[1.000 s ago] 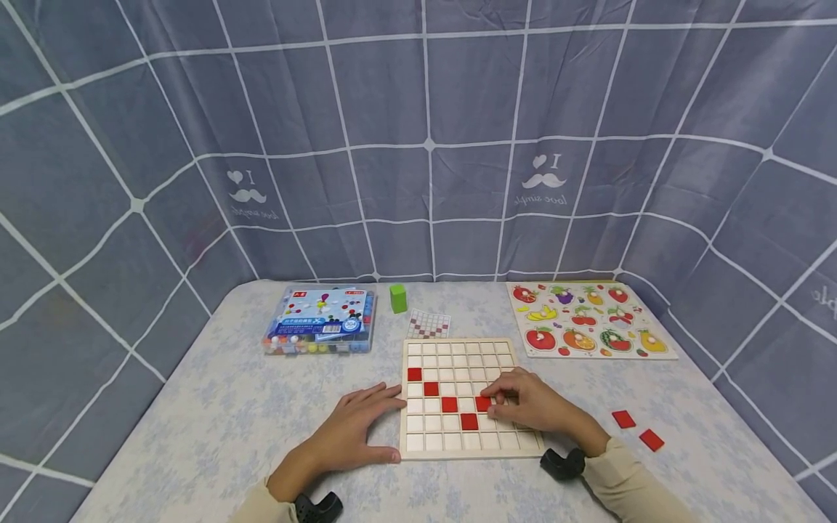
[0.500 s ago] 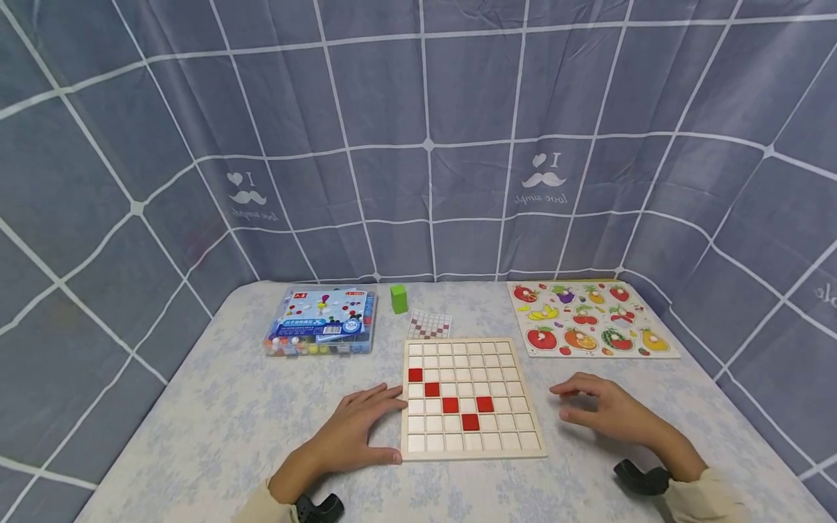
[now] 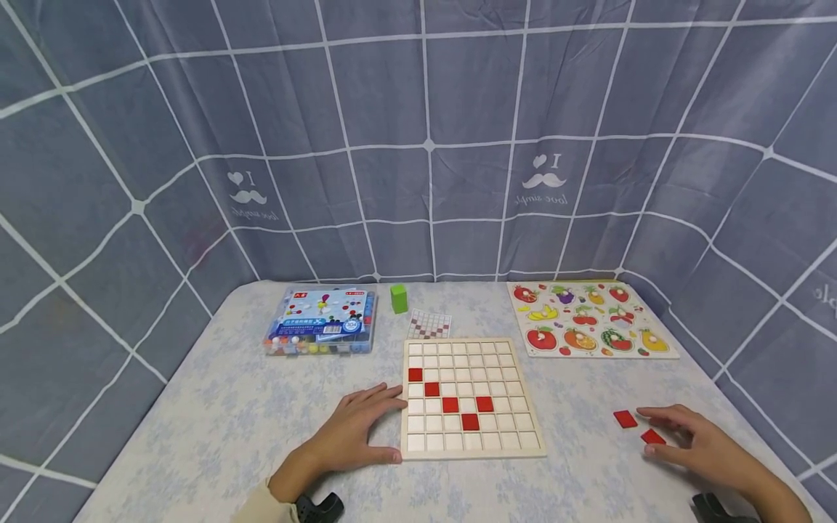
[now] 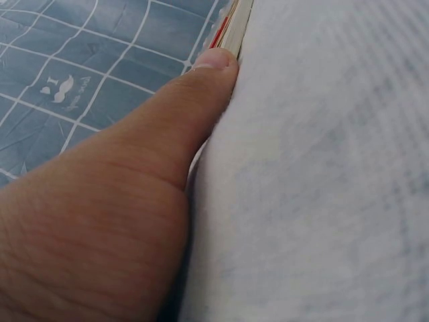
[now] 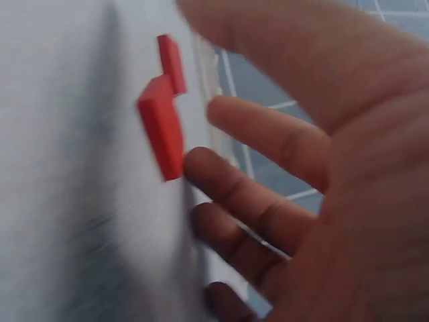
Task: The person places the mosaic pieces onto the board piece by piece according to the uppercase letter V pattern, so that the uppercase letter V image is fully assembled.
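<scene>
A wooden grid board (image 3: 474, 443) with pale squares lies at the middle of the table, several red square tiles (image 3: 470, 422) set in its cells. My left hand (image 3: 356, 428) rests flat at the board's left edge, fingertips and thumb against the frame; the left wrist view shows the thumb (image 4: 201, 80) at that edge. At the right, my right hand (image 3: 693, 443) hovers around a loose red tile (image 3: 653, 436), thumb and fingers apart with nothing held. A second loose tile (image 3: 625, 419) lies just left of the fingertips. Both loose tiles (image 5: 161, 127) show in the right wrist view.
Behind the board lies a small pattern card (image 3: 429, 325), with a green block (image 3: 399, 298) near it. A plastic box of coloured balls (image 3: 320, 319) stands at back left. A fruit puzzle board (image 3: 591, 319) lies at back right. A grey-blue curtain (image 3: 418, 181) surrounds the table.
My right hand has let go of the red tile in the board's grid and moved right to the two loose tiles. The left hand has stayed at the board's edge.
</scene>
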Available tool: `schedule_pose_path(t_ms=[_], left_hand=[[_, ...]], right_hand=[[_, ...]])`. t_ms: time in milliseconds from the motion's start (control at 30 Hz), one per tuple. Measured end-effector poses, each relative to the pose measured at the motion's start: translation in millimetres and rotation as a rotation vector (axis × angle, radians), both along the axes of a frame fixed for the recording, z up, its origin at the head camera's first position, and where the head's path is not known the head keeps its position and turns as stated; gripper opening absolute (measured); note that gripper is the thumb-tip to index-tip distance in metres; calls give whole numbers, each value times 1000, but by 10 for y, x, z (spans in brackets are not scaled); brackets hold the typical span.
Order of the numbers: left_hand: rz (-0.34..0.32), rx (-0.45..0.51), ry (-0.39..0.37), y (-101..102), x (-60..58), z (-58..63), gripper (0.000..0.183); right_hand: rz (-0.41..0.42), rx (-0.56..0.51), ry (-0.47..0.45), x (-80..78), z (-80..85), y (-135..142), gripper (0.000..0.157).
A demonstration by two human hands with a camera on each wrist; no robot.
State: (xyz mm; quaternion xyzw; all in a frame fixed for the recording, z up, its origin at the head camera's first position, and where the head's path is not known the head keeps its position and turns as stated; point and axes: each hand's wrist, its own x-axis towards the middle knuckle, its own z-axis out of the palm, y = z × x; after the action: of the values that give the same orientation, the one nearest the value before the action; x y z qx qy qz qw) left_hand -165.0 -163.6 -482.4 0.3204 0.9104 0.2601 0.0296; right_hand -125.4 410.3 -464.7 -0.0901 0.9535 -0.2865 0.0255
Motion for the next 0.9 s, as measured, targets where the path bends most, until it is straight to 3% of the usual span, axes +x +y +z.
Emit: schedule_pose_path(t_ms=[300,467,767,900], left_hand=[[0,-8,10,4,-7,-8,79],[4,-10,-3,1,-4,-10,80],[14,-25,-15,-2,-13,-32,82],[10,-22,-5,-5,-15,-20,82]], right_hand=[[-69,-37,65,86,-130,40,38],[-79,-57,41,84,-158,70,39],[-95,-79,117,118,-253,213,24],[-97,-64,153,113,-264,188,26]])
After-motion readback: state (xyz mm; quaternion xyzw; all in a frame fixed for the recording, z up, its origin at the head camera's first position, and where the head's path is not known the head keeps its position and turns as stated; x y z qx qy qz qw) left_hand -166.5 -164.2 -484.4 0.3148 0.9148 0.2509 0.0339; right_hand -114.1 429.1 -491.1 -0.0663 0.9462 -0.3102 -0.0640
